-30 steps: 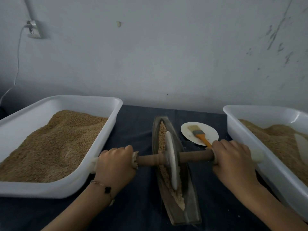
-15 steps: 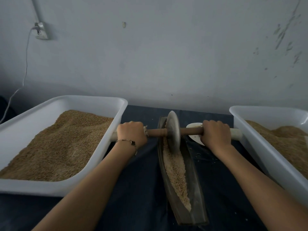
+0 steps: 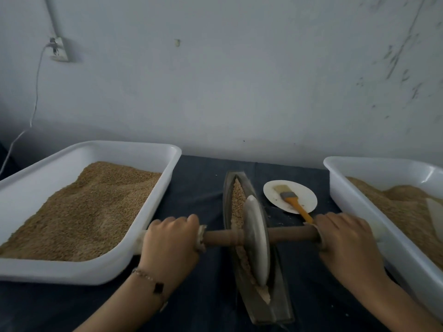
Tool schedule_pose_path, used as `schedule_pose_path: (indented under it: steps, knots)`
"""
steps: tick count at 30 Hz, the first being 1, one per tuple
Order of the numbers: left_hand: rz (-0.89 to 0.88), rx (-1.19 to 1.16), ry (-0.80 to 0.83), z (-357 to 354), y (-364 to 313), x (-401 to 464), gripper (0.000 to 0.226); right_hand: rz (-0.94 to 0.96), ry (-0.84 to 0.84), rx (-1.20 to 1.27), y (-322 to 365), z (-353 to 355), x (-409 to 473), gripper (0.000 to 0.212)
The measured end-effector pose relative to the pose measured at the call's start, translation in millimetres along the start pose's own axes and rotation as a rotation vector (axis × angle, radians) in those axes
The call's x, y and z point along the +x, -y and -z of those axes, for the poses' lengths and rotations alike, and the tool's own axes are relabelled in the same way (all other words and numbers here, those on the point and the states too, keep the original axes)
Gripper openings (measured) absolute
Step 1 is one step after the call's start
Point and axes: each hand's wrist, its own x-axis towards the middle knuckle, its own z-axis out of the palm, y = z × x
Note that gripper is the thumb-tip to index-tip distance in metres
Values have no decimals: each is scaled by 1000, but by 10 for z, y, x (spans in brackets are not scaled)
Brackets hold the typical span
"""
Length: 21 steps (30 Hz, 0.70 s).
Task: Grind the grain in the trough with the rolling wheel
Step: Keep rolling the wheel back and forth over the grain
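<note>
A narrow boat-shaped trough (image 3: 275, 305) lies lengthwise on the dark cloth at the centre, with tan grain (image 3: 237, 200) along its groove. The grey rolling wheel (image 3: 255, 238) stands on edge in the near half of the trough, on a wooden axle (image 3: 291, 233) running left to right. My left hand (image 3: 171, 238) grips the axle's left handle, fingers curled over the top. My right hand (image 3: 347, 238) grips the right handle the same way. The wheel hides part of the grain under it.
A big white tub of grain (image 3: 153, 262) stands at the left, close to my left hand. Another white tub (image 3: 354, 195) stands at the right, touching the axle's end. A white plate (image 3: 304, 190) with an orange-handled brush (image 3: 294, 202) lies behind my right hand. The wall rises behind the table.
The wheel rolled to the far end of the trough half a second ago and has now come back to the near half, both hands still gripping the handles.
</note>
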Motion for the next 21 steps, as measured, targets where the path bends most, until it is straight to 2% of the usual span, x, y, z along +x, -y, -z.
schedule_pose_path:
  steps: [8,13,16,21]
  knots:
    - [18,-2,53,-58,-2,213,16,9,-2,29,1,-101,112,45]
    - [57,31,-66,-225,10,564,21,-65,43,24,-43,-503,443,37]
    - [103,30,-114,-304,40,825,17,-90,11,-4,-41,-659,717,30]
    - [199,-122,5,-395,117,1094,13,-72,-34,-63,-9,-746,1159,29]
